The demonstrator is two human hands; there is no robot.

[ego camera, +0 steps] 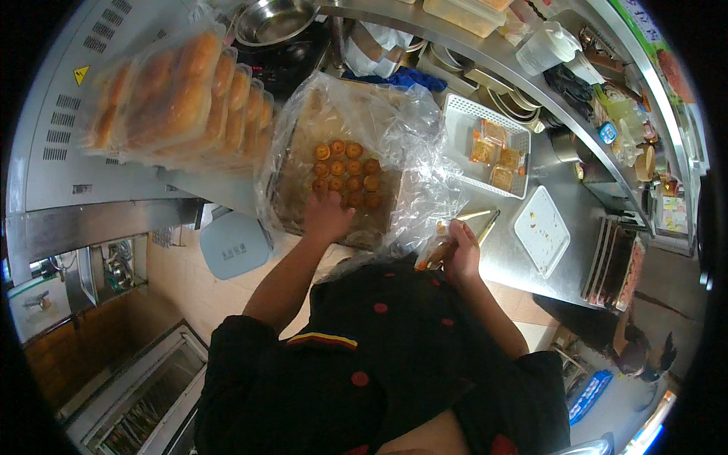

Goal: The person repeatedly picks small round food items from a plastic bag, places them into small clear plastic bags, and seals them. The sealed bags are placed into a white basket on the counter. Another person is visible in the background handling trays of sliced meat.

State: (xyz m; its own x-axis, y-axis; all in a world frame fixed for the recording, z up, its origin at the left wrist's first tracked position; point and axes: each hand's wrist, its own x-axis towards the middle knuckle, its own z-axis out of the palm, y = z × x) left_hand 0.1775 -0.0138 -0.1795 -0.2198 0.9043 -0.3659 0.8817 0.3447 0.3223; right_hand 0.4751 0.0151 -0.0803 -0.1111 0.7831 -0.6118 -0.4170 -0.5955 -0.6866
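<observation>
Rows of small round golden-brown pastries [354, 166] sit on a paper-lined baking tray [296, 128] before me. A large clear plastic bag [418, 142] loosely surrounds the tray. My left hand [329, 219] reaches over the near-left pastries, its thumb spread to the side. The fingertips are partly hidden, so whether they grip a pastry is unclear. Near the tray's right front corner, my right hand [463, 250] holds a small clear plastic packet [435, 250] with orange print. Something brown shows inside that packet.
A white perforated basket [489, 183] holds several packaged pastries [502, 177]. Tongs [488, 226] lie near a white crumb-strewn tray [542, 230]. Bagged bread loaves [170, 96] stand left. A steel shelf [500, 54] overhangs the counter. Another person [634, 355] is at lower right.
</observation>
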